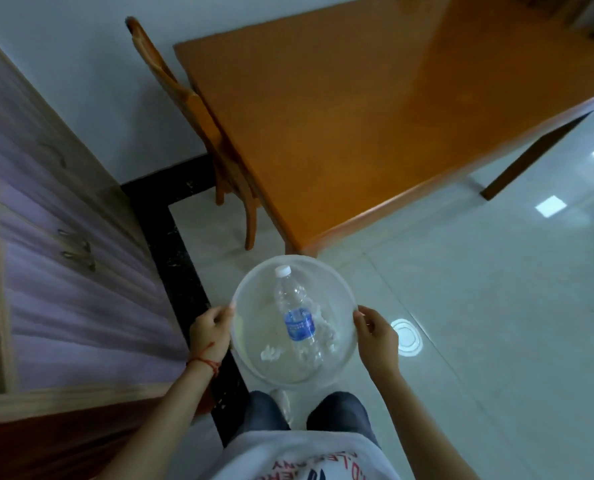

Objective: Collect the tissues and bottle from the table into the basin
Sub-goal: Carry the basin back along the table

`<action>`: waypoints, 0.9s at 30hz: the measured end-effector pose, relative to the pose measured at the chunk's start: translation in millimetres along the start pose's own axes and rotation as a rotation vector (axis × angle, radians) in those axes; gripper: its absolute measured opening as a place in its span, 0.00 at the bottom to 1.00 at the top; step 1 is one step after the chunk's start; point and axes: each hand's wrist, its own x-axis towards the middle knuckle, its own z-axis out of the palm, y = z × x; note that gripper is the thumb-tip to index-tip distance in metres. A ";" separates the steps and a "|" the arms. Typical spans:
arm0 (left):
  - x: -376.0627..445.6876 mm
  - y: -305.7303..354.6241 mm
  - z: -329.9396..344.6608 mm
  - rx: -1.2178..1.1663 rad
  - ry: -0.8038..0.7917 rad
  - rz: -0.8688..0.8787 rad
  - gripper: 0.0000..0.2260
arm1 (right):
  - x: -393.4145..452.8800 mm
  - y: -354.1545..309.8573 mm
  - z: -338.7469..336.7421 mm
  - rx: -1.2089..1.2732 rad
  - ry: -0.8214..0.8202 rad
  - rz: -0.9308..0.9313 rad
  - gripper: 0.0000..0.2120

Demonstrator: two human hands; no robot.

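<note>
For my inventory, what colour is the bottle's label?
Blue, on the clear plastic bottle in the head view.

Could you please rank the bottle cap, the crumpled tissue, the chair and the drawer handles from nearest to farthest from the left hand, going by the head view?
From the left hand, which grips the basin rim:
1. Crumpled tissue, in the basin, just right of the hand.
2. Bottle cap, at the basin's far side.
3. Drawer handles, on the cabinet to the left.
4. Chair, tucked at the table, farthest.

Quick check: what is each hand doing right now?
Left hand: fingers curled on the left rim of the basin, holding it.
Right hand: fingers gripping the basin's right rim.
</note>
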 end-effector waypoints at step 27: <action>-122.1 163.7 317.9 0.228 -0.695 0.412 0.15 | -33.9 170.2 -271.3 0.330 0.695 0.380 0.09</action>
